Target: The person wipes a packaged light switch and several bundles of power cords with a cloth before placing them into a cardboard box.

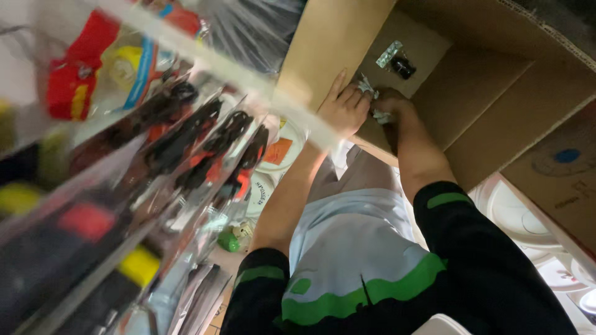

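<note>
Matt brown cardboard box point(484, 105), crinkly clear wrapper point(366, 87)
</note>
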